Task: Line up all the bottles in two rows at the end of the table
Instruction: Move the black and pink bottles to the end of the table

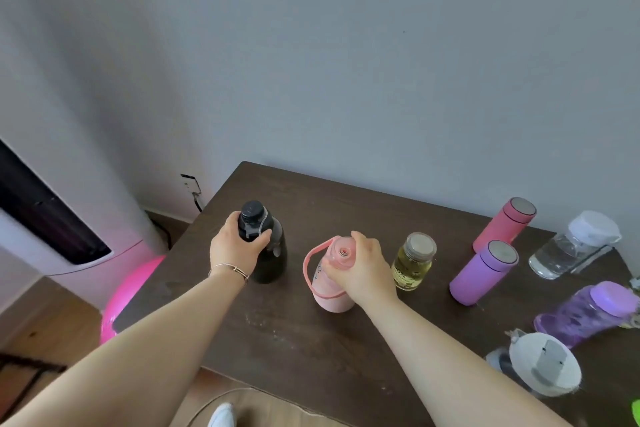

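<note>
While both hands work at once, the head view shows the left hand (239, 246) wrapped around the neck of the black bottle (266, 246), left of centre in the frame, fingers curled closed just under its cap, and the right hand (363, 267) closed over the shoulder of the pale pink bottle (332, 274) at centre, whose loop strap (311, 270) hangs free on its left side. Both bottles stand upright on the dark table (311, 340), near its left end and apart from each other. To the right stand an amber jar (414, 262), a pink flask (504, 224) behind a purple flask (485, 272), a clear bottle (575, 244) at the right edge, a mottled purple bottle (588, 312) and a white-lidded bottle (543, 364) at lower right; these look tilted, which may be lens distortion. The step in hand appears to be seating the first pair at the left end as the head of the two rows. To do it well, each bottle should be kept vertical, gripped high but set down base-flat, with a gap left between them to set the spacing of the rows. The black bottle is best placed back from the table's left edge, since a narrow-necked grip gives little control if it tips. The strap should be kept clear of the neighbouring spot.
</note>
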The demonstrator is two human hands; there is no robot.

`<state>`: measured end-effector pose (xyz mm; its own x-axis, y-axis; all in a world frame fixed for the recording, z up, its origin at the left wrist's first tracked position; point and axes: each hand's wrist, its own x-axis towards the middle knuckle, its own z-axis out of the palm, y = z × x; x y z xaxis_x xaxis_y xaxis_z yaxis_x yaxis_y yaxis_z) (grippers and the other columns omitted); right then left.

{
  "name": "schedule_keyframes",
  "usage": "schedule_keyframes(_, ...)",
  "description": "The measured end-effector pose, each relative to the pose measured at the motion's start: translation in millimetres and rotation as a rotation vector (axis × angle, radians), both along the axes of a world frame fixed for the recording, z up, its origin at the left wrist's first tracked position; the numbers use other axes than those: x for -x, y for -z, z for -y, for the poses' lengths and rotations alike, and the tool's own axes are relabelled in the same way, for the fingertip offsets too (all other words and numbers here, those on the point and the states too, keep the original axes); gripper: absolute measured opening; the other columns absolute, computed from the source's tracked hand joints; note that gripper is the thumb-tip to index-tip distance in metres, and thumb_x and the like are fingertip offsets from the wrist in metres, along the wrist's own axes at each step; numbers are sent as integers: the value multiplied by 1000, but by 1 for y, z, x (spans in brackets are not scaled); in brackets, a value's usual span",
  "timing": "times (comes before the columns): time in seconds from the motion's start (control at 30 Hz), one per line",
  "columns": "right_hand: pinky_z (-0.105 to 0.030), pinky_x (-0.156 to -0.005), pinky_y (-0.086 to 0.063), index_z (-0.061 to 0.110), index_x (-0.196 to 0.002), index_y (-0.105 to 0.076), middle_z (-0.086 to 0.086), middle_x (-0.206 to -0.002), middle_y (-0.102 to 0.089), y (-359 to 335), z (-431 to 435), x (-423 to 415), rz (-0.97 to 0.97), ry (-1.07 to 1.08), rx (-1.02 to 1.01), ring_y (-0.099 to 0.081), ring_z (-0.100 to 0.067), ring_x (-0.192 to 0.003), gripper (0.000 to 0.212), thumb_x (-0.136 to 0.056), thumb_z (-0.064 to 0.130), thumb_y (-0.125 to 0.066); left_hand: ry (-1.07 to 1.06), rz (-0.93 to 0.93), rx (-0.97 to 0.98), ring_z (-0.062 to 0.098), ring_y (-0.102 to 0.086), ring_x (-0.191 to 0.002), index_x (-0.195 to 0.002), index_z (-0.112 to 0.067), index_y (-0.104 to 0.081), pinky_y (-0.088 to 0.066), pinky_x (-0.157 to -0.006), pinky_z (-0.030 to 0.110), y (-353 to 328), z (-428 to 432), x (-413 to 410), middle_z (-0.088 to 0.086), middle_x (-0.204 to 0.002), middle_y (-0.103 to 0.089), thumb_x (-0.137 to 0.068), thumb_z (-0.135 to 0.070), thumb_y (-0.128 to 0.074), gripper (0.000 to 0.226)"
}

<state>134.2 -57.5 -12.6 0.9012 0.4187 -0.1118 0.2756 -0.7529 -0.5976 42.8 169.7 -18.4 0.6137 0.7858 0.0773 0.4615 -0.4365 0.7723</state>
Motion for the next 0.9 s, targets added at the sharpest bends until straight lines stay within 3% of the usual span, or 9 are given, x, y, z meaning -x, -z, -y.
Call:
schedule_keyframes(0.6,-36,-85,-49,27,-143,-37,-3,-134,-44,-23,-186,-62,36,404,-25,-57,-27,-113,85,-73,60,-73,415,-20,22,19,-62,-83,-100,-32,-52,-51,-72,33,-7,-205,-95,-12,-90,-66,-75,-43,-75,35)
schedule_keyframes(0.9,-36,-80,-51,24,-124,-48,-1,-119,-50,-18,-241,-139,70,395,-25,-58,-24,-103,72,-68,60,-75,388,-21,71,23,-59,-86,-105,-25,-53,-44,-72,31,2,-252,-170,-2,-97,-65,-76,-38,-77,40)
